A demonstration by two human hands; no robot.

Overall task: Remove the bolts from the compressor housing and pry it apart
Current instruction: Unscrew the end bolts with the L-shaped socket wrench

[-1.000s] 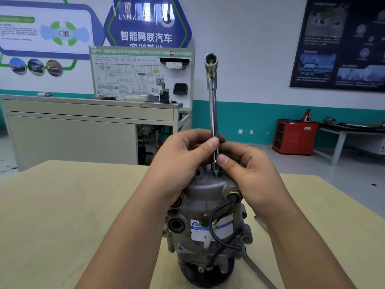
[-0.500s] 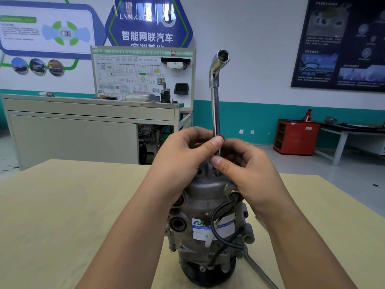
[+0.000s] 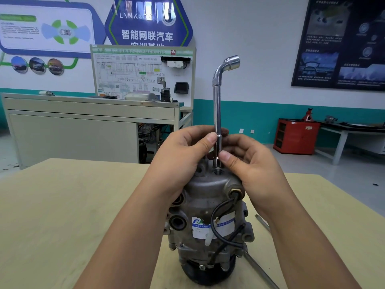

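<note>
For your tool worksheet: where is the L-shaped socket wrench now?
Head view, centre: the L-shaped socket wrench stands upright atop the compressor, pinched by the left hand and right hand.

Dull grey metal marks the compressor housing (image 3: 208, 195), which bears a white label (image 3: 201, 229) with a blue-and-green logo and a glossy black cable (image 3: 213, 213); its pulley (image 3: 206, 275) is black. The socket wrench (image 3: 217, 113) is mirror-bright chrome, and the table (image 3: 62, 215) is pale yellow. The wall (image 3: 239, 28) is white over a teal band (image 3: 239, 117). A cabinet (image 3: 295, 136) is bright red and a counter (image 3: 73, 136) is beige. A hexagonal sign (image 3: 148, 24) is deep blue, edged in green, with white lettering; a poster (image 3: 341, 42) is near-black with bluish panels.
</note>
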